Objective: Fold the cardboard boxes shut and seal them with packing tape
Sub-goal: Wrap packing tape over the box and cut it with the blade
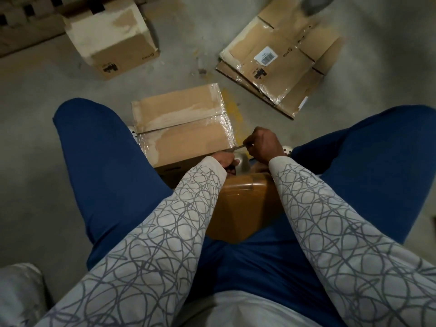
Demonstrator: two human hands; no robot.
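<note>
Concrete floor; left hand around tape roll, right hand in pinch on strip

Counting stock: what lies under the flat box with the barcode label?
Under the labelled box lies another flattened box. Its edge sticks out along the left and near sides. Most of it is covered, so whether more boxes lie beneath cannot be seen.

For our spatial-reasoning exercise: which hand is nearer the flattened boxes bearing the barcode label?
Right. The right hand is below the near corner of the flattened boxes; the left hand lies beyond it, farther away.
</note>
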